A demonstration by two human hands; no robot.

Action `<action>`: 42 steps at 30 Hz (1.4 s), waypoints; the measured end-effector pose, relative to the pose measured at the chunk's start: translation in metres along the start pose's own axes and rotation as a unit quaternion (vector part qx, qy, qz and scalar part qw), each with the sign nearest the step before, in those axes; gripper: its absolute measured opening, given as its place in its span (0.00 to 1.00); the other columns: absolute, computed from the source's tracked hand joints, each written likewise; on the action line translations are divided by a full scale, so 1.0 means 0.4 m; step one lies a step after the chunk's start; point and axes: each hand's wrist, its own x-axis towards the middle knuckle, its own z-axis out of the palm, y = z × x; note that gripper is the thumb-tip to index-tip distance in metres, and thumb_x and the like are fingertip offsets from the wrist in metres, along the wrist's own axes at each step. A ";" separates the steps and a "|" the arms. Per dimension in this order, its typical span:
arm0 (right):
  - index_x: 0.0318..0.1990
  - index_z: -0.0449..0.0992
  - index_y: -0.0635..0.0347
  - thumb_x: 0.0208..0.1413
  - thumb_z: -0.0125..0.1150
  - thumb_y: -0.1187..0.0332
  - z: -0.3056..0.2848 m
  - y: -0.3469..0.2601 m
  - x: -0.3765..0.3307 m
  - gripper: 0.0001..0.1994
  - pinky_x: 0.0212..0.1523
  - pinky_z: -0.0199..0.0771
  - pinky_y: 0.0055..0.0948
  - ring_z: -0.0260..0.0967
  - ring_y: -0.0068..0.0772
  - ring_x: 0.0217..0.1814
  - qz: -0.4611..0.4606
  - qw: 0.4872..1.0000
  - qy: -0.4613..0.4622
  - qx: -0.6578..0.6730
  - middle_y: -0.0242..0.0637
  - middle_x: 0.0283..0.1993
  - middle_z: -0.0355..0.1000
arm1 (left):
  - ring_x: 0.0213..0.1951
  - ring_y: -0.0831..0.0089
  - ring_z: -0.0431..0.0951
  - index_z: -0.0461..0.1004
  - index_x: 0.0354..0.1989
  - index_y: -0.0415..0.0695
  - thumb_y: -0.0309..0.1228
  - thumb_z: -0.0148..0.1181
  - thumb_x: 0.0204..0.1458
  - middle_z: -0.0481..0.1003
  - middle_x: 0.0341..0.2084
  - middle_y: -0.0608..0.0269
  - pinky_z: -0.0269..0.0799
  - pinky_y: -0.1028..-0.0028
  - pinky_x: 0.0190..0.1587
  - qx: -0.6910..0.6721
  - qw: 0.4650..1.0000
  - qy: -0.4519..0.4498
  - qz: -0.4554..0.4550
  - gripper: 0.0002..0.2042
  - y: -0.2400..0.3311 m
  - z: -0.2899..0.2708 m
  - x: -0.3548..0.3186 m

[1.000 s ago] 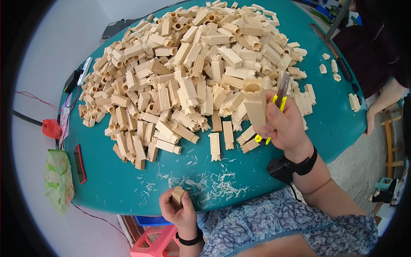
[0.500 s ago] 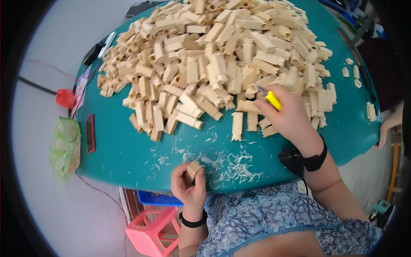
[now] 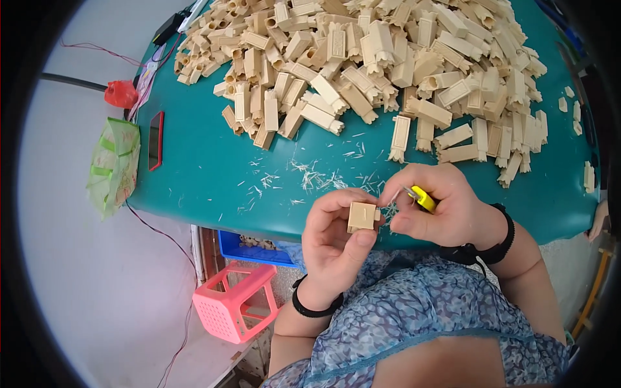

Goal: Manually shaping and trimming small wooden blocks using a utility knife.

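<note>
My left hand [image 3: 330, 236] is closed around a pale beige molded piece [image 3: 362, 216], holding one square end up, with a thin raised line across it. Beside it, my right hand [image 3: 456, 210] grips a yellow-handled knife [image 3: 424, 199] with a narrow metal end pointing left, toward the piece. Both hands are close together over the table's near edge. Fingers partly cover the knife and the sides of the piece. Beyond them lies a large heap of similar beige pieces [image 3: 381, 45], and thin pale shavings [image 3: 317, 178] are scattered in front of it.
The table has a green cover [image 3: 207, 187]. A red-edged phone [image 3: 156, 141] lies at its left, by a green plastic bag [image 3: 113, 165]. Below are a pink stool [image 3: 236, 304] and a blue bin [image 3: 259, 253]. Another person's hand [image 3: 598, 220] shows at the far right.
My right hand has come back from the heap toward my left hand with the knife. My left hand has turned its piece and raised it beside the knife. The view has shifted.
</note>
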 end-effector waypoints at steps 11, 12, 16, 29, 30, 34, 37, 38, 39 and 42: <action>0.30 0.70 0.60 0.48 0.59 0.67 -0.011 0.004 -0.001 0.07 0.23 0.58 0.16 0.60 0.14 0.23 0.081 0.996 -0.017 0.036 0.26 0.23 0.65 | 0.40 0.71 0.65 0.56 0.47 0.41 0.23 0.59 0.44 0.62 0.40 0.57 0.62 0.74 0.44 0.088 0.996 0.005 0.016 0.22 -0.018 0.022 0.006; 0.29 0.70 0.60 0.48 0.59 0.68 -0.011 0.004 -0.001 0.07 0.23 0.58 0.16 0.60 0.14 0.23 0.086 0.996 -0.027 0.022 0.26 0.23 0.65 | 0.40 0.71 0.65 0.56 0.47 0.41 0.23 0.59 0.44 0.62 0.40 0.57 0.62 0.74 0.44 0.090 0.996 0.009 0.010 0.22 -0.020 0.020 0.011; 0.29 0.70 0.61 0.48 0.58 0.69 -0.006 0.008 0.000 0.06 0.24 0.59 0.17 0.59 0.14 0.24 0.114 0.990 -0.027 0.074 0.27 0.23 0.65 | 0.39 0.73 0.66 0.59 0.44 0.41 0.19 0.63 0.38 0.61 0.39 0.59 0.63 0.77 0.41 0.262 0.961 -0.014 0.094 0.24 -0.022 0.006 0.022; 0.30 0.68 0.61 0.53 0.53 0.61 0.004 0.003 0.001 0.12 0.20 0.61 0.26 0.63 0.35 0.20 -0.046 0.994 0.011 -0.099 0.38 0.20 0.63 | 0.35 0.74 0.69 0.63 0.47 0.37 0.27 0.58 0.46 0.66 0.35 0.59 0.67 0.78 0.37 0.204 0.976 0.052 0.049 0.19 0.022 -0.021 0.022; 0.29 0.69 0.61 0.52 0.54 0.61 0.004 0.003 0.003 0.12 0.19 0.62 0.27 0.64 0.38 0.20 -0.066 0.990 0.005 -0.128 0.39 0.20 0.64 | 0.33 0.74 0.69 0.60 0.46 0.38 0.24 0.58 0.45 0.66 0.35 0.57 0.67 0.78 0.36 0.134 0.988 0.072 0.032 0.19 0.022 -0.013 0.015; 0.27 0.69 0.60 0.51 0.55 0.60 0.002 0.005 0.002 0.12 0.18 0.62 0.29 0.64 0.39 0.19 -0.066 0.988 0.001 -0.137 0.38 0.19 0.64 | 0.34 0.73 0.68 0.56 0.43 0.41 0.19 0.61 0.40 0.65 0.35 0.55 0.67 0.77 0.36 0.161 0.978 0.052 0.121 0.23 0.008 -0.007 0.012; 0.25 0.69 0.59 0.51 0.55 0.59 0.003 0.008 0.001 0.12 0.16 0.60 0.29 0.63 0.39 0.17 -0.091 0.981 0.001 -0.169 0.37 0.17 0.62 | 0.36 0.72 0.67 0.58 0.41 0.41 0.19 0.63 0.37 0.63 0.36 0.55 0.67 0.77 0.35 0.230 0.958 0.044 0.162 0.23 0.004 -0.018 0.016; 0.24 0.69 0.58 0.50 0.56 0.59 0.004 0.008 0.000 0.13 0.15 0.60 0.30 0.63 0.39 0.17 -0.094 0.979 0.003 -0.178 0.37 0.16 0.62 | 0.36 0.72 0.67 0.58 0.41 0.41 0.19 0.63 0.37 0.63 0.36 0.55 0.67 0.77 0.35 0.229 0.959 0.049 0.159 0.23 0.005 -0.021 0.015; 0.23 0.68 0.58 0.50 0.56 0.59 0.004 0.009 0.000 0.13 0.15 0.59 0.30 0.62 0.39 0.16 -0.098 0.978 0.006 -0.187 0.37 0.16 0.61 | 0.36 0.72 0.67 0.59 0.40 0.42 0.19 0.64 0.36 0.63 0.36 0.55 0.67 0.77 0.35 0.247 0.955 0.048 0.160 0.23 0.006 -0.024 0.013; 0.22 0.67 0.58 0.50 0.56 0.59 0.004 0.009 -0.001 0.14 0.14 0.58 0.30 0.61 0.38 0.15 -0.089 0.977 0.007 -0.195 0.37 0.15 0.60 | 0.36 0.73 0.67 0.60 0.38 0.42 0.20 0.65 0.35 0.62 0.36 0.55 0.68 0.78 0.35 0.265 0.950 0.058 0.157 0.22 0.007 -0.025 0.008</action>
